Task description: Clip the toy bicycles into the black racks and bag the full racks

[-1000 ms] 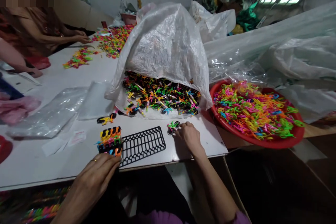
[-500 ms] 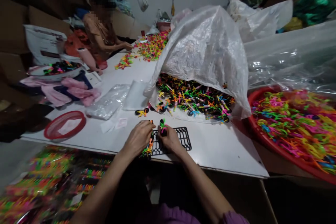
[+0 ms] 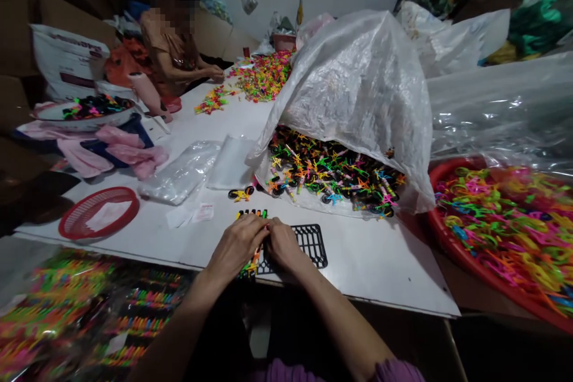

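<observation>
A black plastic grid tray (image 3: 311,245) lies near the front edge of the white table (image 3: 371,256). Its left part holds a row of small colourful toy bicycles (image 3: 251,215). My left hand (image 3: 237,245) rests over that row, fingers curled on the toys. My right hand (image 3: 282,246) sits beside it on the grid, fingers pressed together against the row, and what they pinch is hidden. One loose yellow toy bicycle (image 3: 240,193) lies just beyond the tray. Further back, a heap of toy bicycles (image 3: 331,176) spills from a big translucent plastic sack (image 3: 353,83).
A red basin (image 3: 441,230) of neon plastic parts stands at right. A red mesh dish (image 3: 98,212) and clear bags (image 3: 183,170) lie at left. Another person (image 3: 172,54) works at the far end beside piles of coloured parts (image 3: 262,74). Packed toys (image 3: 67,310) lie below the table edge.
My right hand took a green toy bicycle from the table and carried it left to the row on the tray. My view swung left; both hands now meet over the row.
</observation>
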Available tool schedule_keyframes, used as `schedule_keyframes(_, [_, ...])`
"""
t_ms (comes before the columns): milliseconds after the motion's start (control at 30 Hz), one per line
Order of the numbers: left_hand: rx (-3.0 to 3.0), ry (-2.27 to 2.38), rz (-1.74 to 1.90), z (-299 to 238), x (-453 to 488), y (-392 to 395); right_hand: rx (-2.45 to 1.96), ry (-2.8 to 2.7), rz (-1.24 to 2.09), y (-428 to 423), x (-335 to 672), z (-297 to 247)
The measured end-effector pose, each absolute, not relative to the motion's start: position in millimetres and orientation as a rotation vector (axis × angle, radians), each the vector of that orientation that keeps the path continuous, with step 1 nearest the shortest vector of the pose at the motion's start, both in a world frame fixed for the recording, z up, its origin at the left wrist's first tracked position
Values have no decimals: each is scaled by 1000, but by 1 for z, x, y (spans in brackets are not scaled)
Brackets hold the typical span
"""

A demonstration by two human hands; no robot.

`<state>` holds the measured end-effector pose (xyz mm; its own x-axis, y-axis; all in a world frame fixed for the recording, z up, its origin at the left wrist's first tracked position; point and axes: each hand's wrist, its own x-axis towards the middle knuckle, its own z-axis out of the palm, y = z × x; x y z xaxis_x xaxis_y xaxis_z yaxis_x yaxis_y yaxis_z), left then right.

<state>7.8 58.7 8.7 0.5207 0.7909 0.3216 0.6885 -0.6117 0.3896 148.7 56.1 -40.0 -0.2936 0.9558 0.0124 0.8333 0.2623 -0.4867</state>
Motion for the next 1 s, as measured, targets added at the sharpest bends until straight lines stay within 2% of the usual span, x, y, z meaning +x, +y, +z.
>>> schedule_keyframes(67, [2563,1308,734,7,9,58,-1596,-2271,612,61,153,-37])
schedule_keyframes(167, [2557,1289,716,5,8,53,-1404,-2297,914,78,172,-29])
schedule_keyframes(233, [2547,1282,713,5,8,50,-1410,-2278,940,100,185,-19])
schedule_keyframes(400, [2577,1326,694,6,11,47,-1801,-2283,220,167,185,5])
schedule_keyframes(600, [2591,1337,691,8,13,51,-1830,-2239,132,161,188,3])
schedule_keyframes(833, [2424,1392,773,9,10,71,-1773,-1915,634,95,226,-3])
schedule_keyframes(933, [2038,1464,1030,26,19,77,-1655,-1814,687,75,223,20])
schedule_keyframes(1000, [1728,1423,1005,42,30,79,-1585,-1819,726,63,217,38])
